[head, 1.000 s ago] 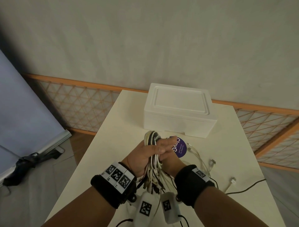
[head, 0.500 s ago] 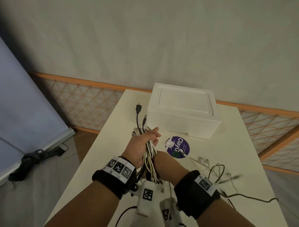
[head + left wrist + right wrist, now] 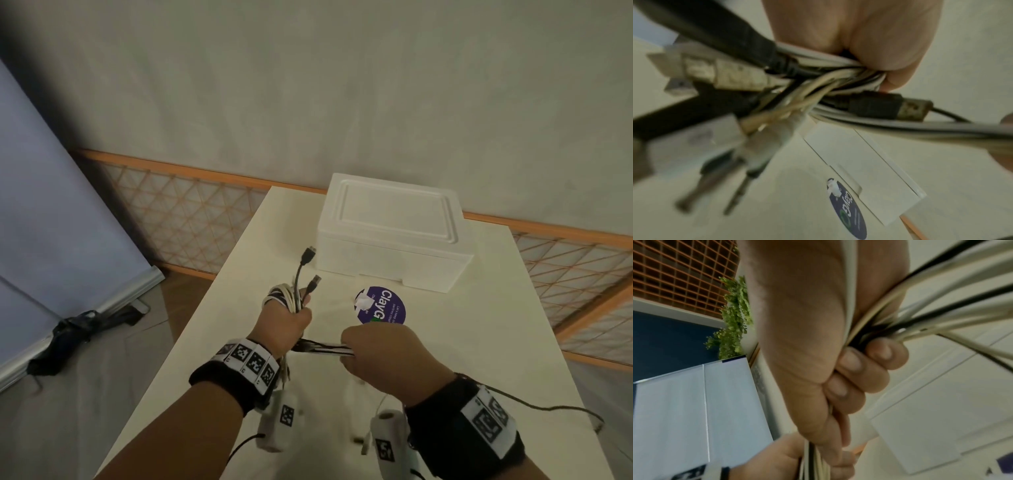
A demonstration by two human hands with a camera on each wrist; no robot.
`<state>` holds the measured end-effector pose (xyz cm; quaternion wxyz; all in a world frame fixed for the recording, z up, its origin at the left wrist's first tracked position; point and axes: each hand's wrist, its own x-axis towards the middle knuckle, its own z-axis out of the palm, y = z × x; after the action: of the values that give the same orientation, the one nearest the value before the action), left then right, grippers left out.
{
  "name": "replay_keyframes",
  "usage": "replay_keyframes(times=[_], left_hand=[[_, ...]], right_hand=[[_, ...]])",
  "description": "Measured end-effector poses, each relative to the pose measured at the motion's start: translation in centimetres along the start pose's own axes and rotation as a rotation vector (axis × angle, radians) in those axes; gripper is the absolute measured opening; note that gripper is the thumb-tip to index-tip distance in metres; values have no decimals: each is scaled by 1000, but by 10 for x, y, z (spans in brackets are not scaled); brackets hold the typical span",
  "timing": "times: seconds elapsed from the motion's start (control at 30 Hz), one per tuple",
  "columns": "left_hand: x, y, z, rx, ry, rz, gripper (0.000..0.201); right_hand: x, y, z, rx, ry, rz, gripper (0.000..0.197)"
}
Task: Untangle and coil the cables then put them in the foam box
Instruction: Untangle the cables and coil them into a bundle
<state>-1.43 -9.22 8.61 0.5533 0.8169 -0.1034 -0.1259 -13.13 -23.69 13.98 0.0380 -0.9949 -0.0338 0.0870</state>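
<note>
Resting on cream table [image 3: 513, 342]: foam box [image 3: 394, 236].

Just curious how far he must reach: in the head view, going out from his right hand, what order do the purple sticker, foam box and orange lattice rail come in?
From the right hand:
1. Purple sticker, on the table just ahead.
2. Foam box, farther back, lid on.
3. Orange lattice rail, against the wall behind the table.

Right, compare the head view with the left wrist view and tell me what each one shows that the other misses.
Head only: the foam box's closed lid, the right hand gripping the cable bundle, and both wristbands. Left wrist only: blurred plugs hanging under the left hand, including a black USB plug. Both: the left hand gripping the bundle, the box, and the purple sticker on the table.
</note>
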Motion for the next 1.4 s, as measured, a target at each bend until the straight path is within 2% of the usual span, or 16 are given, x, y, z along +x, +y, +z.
replay_keyframes(times=[0.07, 0.13, 0.2, 0.23, 0.33, 0.4, 0.57, 0.6, 0.67, 0.83, 0.93, 1.0, 1.07, 1.17, 1.3, 1.4], left_hand=[[3, -5, 4, 187, -20, 138, 28], [4, -12, 4, 392, -97, 192, 29], [6, -21, -1, 465, -166, 136, 24], [3, -24, -3, 395, -173, 92, 25], [-8, -24, -3, 211, -184, 101, 31], [-18, -18, 0, 42, -335, 15, 37], [-36, -16, 4, -295, -641, -153, 96], [-41, -13, 6, -392, -713, -139, 99], [-50, -2, 11, -473, -808, -66, 86], [-60, 23, 14, -49, -809, 65, 24], [-62, 28, 17, 79, -763, 65, 24], [-64, 29, 21, 138, -729, 144, 22], [-57, 21, 18, 279, -633, 239, 16], [-30, -5, 1, 546, -434, 259, 27], [2, -29, -39, 1081, -317, 220, 22], [8, -48, -58, 1247, -311, 128, 19]], right_hand=[[-2, -4, -9, -42, 58, -39, 11], [-6, -3, -19, -62, 71, -18, 8], [-10, 4, -28, -43, 65, -16, 12], [-11, 9, -31, -22, 93, -20, 12], [-10, 23, -40, 6, 165, -7, 30], [-7, 29, -41, 53, 173, 20, 37], [-3, 27, -49, 247, 244, 36, 29], [-3, 27, -52, 296, 256, 45, 26], [1, 34, -55, 439, 253, 82, 10], [12, 45, -46, 755, 227, 116, 15], [21, 48, -35, 897, 201, 138, 19], [27, 51, -23, 897, 206, 108, 23], [28, 58, -6, 814, 241, 113, 26], [19, 77, 28, 518, 242, 191, 16], [-8, 91, 75, 158, -8, 326, 21], [-36, 104, 98, -12, -102, 441, 14]])
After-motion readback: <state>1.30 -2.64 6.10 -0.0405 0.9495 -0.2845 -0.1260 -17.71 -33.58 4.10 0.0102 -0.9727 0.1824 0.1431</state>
